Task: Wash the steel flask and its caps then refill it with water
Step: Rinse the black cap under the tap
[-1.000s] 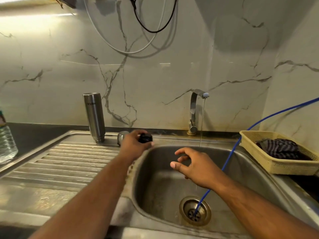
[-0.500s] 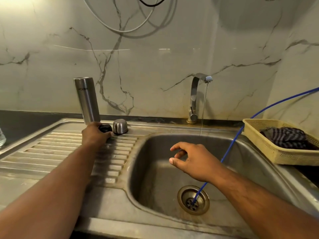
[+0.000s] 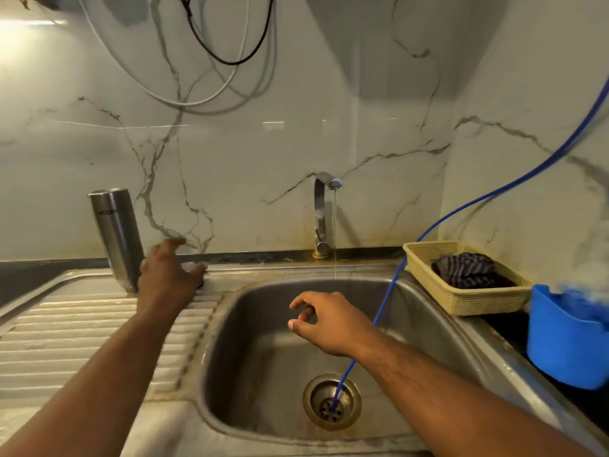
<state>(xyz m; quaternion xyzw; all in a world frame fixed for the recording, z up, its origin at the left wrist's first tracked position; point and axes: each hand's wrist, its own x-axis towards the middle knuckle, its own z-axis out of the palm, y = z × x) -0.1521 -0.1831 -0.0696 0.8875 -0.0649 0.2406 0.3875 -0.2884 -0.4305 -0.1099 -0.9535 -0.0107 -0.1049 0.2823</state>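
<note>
Flask (image 3: 115,232) stands upright at the back of the steel drainboard (image 3: 66,324), against the marble wall (image 3: 296,110). Left hand (image 3: 164,278) is just beside its base, fingers spread, holding nothing visible. Right hand (image 3: 326,321) hovers over the sink (image 3: 263,407), fingers loosely curled and empty. The tap (image 3: 319,219) runs a thin stream. A blue hose (image 3: 461,209) enters the drain (image 3: 331,402). A basket (image 3: 461,298) holding a striped cloth (image 3: 468,268) and a blue tub (image 3: 566,351) sit at the right.
</note>
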